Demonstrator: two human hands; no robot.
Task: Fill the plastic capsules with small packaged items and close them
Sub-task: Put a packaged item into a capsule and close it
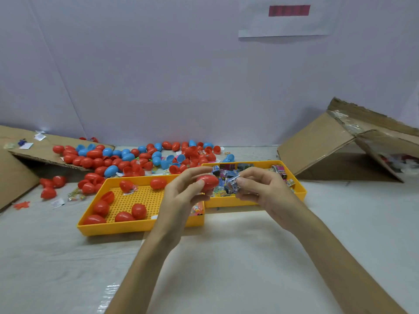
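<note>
Both forearms reach forward from the near edge over the white table (226, 257) and meet above the seam between two trays. The left hand (181, 191) is raised with its palm turned toward the right. Its thumb lies on the near side and its fingers curl over the far side of a red egg-shaped plastic capsule (208, 182), which it grips in the air. I cannot tell whether the capsule is closed or open. The right hand (256, 186) faces it, thumb and forefinger pinching a small silver-and-blue foil packet (233, 182) just beside the capsule's right end, with the other fingers curled loosely beneath. Under the hands, the right yellow plastic tray (229, 203) holds a heap of similar packets, and the left yellow perforated tray (136, 227) holds several red capsules. Farther off, a pile of red and blue capsules (136, 157) lies by the wall, between a flat cardboard flap (34, 152) on the left and an open cardboard box (324, 148) on the right.
</note>
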